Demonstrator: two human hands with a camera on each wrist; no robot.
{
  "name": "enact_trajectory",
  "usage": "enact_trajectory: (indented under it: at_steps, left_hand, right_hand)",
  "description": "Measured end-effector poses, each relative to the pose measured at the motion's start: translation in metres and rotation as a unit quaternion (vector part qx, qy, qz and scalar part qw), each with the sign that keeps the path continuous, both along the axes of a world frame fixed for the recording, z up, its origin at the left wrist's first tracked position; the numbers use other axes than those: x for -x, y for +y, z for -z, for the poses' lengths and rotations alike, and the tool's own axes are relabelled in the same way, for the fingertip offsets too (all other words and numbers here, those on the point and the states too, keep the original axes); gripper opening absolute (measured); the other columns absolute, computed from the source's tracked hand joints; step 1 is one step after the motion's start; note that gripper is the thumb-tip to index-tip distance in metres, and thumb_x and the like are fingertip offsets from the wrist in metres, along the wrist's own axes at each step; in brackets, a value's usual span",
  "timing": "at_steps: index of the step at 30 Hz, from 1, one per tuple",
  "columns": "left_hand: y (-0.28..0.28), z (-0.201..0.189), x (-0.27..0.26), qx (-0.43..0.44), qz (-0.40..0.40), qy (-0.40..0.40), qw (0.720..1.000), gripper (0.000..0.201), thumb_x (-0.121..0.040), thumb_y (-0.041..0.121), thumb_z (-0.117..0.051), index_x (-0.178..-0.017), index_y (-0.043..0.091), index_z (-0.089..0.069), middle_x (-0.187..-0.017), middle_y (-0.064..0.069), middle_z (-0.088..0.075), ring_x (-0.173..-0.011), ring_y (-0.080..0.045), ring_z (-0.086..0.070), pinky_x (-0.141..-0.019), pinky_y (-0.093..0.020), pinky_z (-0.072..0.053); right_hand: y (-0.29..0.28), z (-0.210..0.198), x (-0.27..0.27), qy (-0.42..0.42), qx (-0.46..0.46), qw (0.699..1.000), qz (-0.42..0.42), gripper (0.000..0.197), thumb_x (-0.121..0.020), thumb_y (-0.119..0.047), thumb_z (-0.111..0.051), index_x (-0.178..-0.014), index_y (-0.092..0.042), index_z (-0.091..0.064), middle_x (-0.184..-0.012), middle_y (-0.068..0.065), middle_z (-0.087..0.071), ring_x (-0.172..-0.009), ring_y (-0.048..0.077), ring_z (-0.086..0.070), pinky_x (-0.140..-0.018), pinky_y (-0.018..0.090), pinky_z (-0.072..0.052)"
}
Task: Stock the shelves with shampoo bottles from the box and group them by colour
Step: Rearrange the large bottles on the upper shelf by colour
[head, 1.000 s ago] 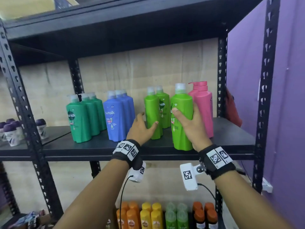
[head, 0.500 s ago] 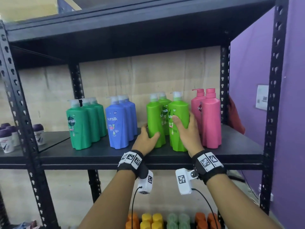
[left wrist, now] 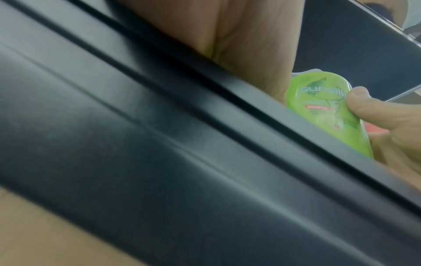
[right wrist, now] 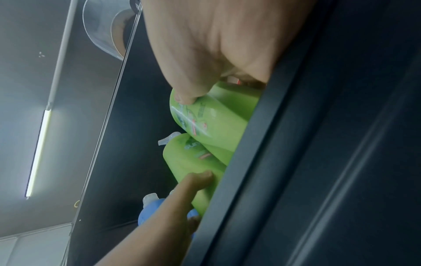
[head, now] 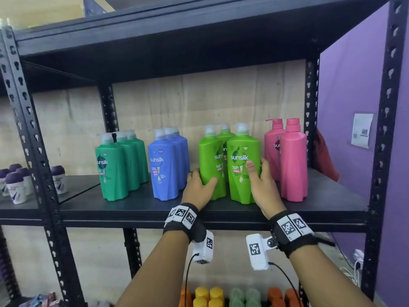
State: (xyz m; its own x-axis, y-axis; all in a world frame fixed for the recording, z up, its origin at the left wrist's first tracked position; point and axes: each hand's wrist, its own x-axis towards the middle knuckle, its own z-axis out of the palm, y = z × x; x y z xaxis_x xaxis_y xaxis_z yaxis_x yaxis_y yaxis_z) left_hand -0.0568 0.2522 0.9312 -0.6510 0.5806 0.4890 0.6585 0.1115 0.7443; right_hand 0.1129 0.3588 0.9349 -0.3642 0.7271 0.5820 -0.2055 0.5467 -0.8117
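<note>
On the black shelf [head: 332, 202] the shampoo bottles stand upright in colour groups: dark green bottles [head: 120, 165], then blue bottles [head: 167, 165], then the lime green ones, then pink bottles [head: 290, 160], so each colour keeps its own row. The left hand [head: 198, 187] curls its fingers and thumb round the foot of the left lime green bottle [head: 210, 165], probably to steady it. The right hand [head: 263, 185] grips the front lime green bottle [head: 242, 165], thumb pressed on the label and fingers round its right side, apparently to set it close against its group.
</note>
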Motion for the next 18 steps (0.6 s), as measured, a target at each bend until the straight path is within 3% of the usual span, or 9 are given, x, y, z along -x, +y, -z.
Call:
enact_trajectory:
  at_steps: [1,4,8,12,14,16,18]
  left_hand:
    - [-0.002,-0.002,0.001,-0.013,0.005,-0.025,1.000,0.065,-0.080,0.054,-0.059,-0.136,0.023,-0.048,-0.134,-0.003,-0.053,-0.125,-0.025,-0.056,-0.103,-0.036,-0.042]
    - [-0.005,-0.005,0.003,-0.055,0.024,-0.092,0.994,0.082,-0.072,0.058,-0.055,-0.146,0.026,-0.039,-0.140,0.001,-0.057,-0.125,-0.022,-0.058,-0.111,-0.043,-0.043]
    - [-0.004,0.000,0.002,-0.044,0.014,-0.049,0.998,0.103,-0.067,0.078,-0.069,-0.147,0.026,-0.031,-0.138,0.002,-0.038,-0.120,-0.016,-0.050,-0.109,-0.033,-0.039]
    - [-0.003,0.003,0.006,-0.036,0.033,-0.047,0.998,0.086,-0.083,0.058,-0.076,-0.144,0.017,-0.030,-0.142,-0.006,-0.040,-0.134,-0.024,-0.045,-0.115,-0.038,-0.038]
    - [-0.006,-0.001,0.008,-0.041,0.068,-0.084,0.993,0.086,-0.088,0.048,-0.075,-0.150,0.017,-0.023,-0.147,-0.009,-0.043,-0.136,-0.026,-0.047,-0.117,-0.043,-0.039]
    - [-0.011,-0.003,0.009,-0.061,0.109,-0.120,0.985,0.085,-0.094,0.036,-0.072,-0.155,0.020,-0.015,-0.148,-0.009,-0.050,-0.131,-0.024,-0.055,-0.115,-0.039,-0.041]
    - [-0.015,-0.004,0.010,-0.073,0.135,-0.145,0.977,0.081,-0.099,0.028,-0.067,-0.157,0.023,-0.011,-0.149,-0.006,-0.051,-0.129,-0.021,-0.058,-0.113,-0.033,-0.042]
  right_hand:
    - [0.000,0.000,-0.001,-0.005,0.001,1.000,-0.002,0.048,-0.095,-0.075,-0.042,-0.135,-0.049,-0.039,-0.120,-0.023,-0.061,-0.106,-0.005,-0.060,-0.101,0.034,-0.048]
    - [-0.001,0.000,-0.003,-0.009,0.018,1.000,-0.022,0.053,-0.099,-0.068,-0.038,-0.146,-0.043,-0.037,-0.129,-0.018,-0.058,-0.116,0.007,-0.058,-0.101,0.031,-0.044]
    - [-0.001,-0.003,-0.005,-0.011,0.053,0.996,-0.066,0.045,-0.105,-0.058,-0.036,-0.147,-0.042,-0.035,-0.134,-0.011,-0.059,-0.121,0.011,-0.059,-0.107,0.037,-0.047]
    - [-0.002,-0.004,-0.004,-0.033,0.048,0.997,-0.053,0.045,-0.105,-0.059,-0.033,-0.146,-0.042,-0.034,-0.134,-0.008,-0.059,-0.120,0.015,-0.059,-0.109,0.040,-0.045]
    - [0.000,-0.002,-0.003,-0.035,0.045,0.997,-0.044,0.047,-0.106,-0.059,-0.033,-0.148,-0.038,-0.034,-0.144,-0.002,-0.054,-0.131,0.019,-0.054,-0.114,0.042,-0.041]
    - [0.001,-0.002,-0.002,-0.042,0.039,0.998,-0.032,0.052,-0.106,-0.059,-0.033,-0.151,-0.034,-0.032,-0.152,0.003,-0.045,-0.141,0.022,-0.045,-0.119,0.049,-0.035]
    - [0.002,-0.002,-0.001,-0.036,0.038,0.998,-0.032,0.050,-0.106,-0.056,-0.034,-0.151,-0.032,-0.034,-0.152,0.003,-0.045,-0.140,0.022,-0.046,-0.119,0.050,-0.036]
